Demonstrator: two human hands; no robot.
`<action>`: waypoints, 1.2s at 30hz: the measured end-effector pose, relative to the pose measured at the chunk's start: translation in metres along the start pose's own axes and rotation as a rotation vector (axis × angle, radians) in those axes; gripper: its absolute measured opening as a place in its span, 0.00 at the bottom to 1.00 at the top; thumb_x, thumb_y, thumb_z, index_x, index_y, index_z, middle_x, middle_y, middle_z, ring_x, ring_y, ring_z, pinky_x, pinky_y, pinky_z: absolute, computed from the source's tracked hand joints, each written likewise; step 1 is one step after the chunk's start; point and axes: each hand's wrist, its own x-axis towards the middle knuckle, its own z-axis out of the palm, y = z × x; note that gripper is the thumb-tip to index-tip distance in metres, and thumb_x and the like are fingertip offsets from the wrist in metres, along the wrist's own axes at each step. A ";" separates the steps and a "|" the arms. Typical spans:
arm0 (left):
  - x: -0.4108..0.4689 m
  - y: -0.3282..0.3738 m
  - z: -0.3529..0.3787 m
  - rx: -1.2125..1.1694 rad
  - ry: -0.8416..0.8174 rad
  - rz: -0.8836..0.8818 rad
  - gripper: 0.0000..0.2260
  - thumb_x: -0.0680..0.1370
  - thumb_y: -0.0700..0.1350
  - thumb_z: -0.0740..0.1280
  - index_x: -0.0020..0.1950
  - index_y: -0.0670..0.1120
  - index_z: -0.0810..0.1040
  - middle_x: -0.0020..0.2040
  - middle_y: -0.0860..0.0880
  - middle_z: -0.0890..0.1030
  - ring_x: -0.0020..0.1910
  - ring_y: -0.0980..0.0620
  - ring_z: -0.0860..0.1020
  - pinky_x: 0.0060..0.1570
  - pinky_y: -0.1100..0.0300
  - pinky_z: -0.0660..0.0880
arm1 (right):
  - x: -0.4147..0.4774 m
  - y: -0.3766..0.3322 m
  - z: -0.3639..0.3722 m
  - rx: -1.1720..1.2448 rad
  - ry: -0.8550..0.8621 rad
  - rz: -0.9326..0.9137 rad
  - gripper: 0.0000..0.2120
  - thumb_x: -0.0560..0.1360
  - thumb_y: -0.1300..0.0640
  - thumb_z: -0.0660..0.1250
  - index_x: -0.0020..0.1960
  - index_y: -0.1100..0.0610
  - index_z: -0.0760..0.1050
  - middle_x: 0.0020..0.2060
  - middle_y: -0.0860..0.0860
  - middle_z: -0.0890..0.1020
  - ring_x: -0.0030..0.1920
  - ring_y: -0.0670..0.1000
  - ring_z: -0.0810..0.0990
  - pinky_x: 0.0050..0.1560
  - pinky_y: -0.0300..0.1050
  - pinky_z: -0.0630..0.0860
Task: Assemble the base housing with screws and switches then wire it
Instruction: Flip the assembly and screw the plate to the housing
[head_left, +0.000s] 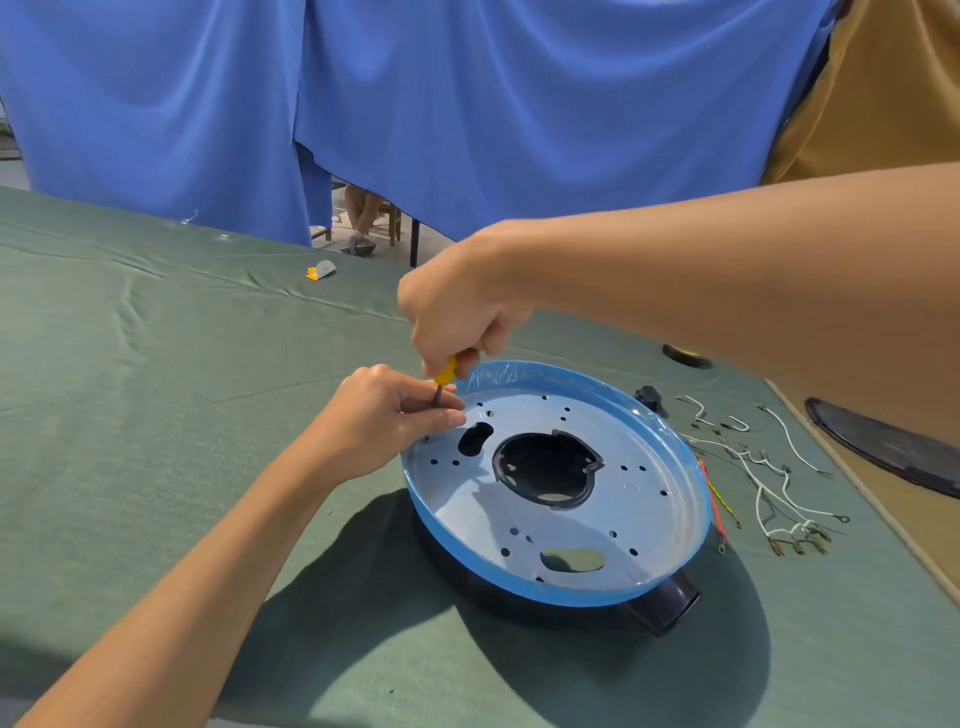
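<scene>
on green cloth (156, 415) | round blue-rimmed metal base housing (649, 457), black ring (498, 465) at centre | right hand (457, 312) grips yellow-handled screwdriver (445, 375) | left hand (384, 421) pinches its shaft

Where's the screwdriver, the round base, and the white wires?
screwdriver (447, 370): head view, on its yellow handle.
round base (654, 436): head view, on its bare metal floor.
white wires (761, 488): head view, middle of the bundle.

Blue-rimmed base housing (649, 467) lies flat — pale wires (769, 486) beside it, seemingly a screw (426, 439) at its rim.
</scene>
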 end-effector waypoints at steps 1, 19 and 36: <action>0.000 0.000 0.000 0.016 0.010 -0.007 0.06 0.72 0.46 0.76 0.48 0.49 0.87 0.48 0.55 0.86 0.52 0.64 0.81 0.60 0.57 0.76 | -0.003 0.000 0.000 0.124 -0.077 0.046 0.09 0.80 0.61 0.62 0.50 0.65 0.78 0.37 0.56 0.77 0.24 0.48 0.65 0.21 0.33 0.62; -0.004 -0.003 -0.001 -0.032 0.152 0.024 0.05 0.69 0.38 0.78 0.43 0.45 0.87 0.43 0.50 0.86 0.40 0.74 0.78 0.43 0.79 0.70 | -0.017 0.010 0.002 -0.400 0.167 -0.422 0.03 0.73 0.51 0.73 0.45 0.49 0.82 0.31 0.44 0.78 0.33 0.43 0.74 0.29 0.35 0.66; -0.005 -0.011 -0.004 -0.030 0.056 0.073 0.06 0.74 0.40 0.74 0.39 0.50 0.87 0.44 0.47 0.87 0.40 0.49 0.73 0.51 0.34 0.75 | -0.003 -0.017 0.005 -0.390 0.095 -0.178 0.05 0.73 0.58 0.68 0.39 0.58 0.78 0.30 0.48 0.78 0.27 0.50 0.74 0.19 0.32 0.66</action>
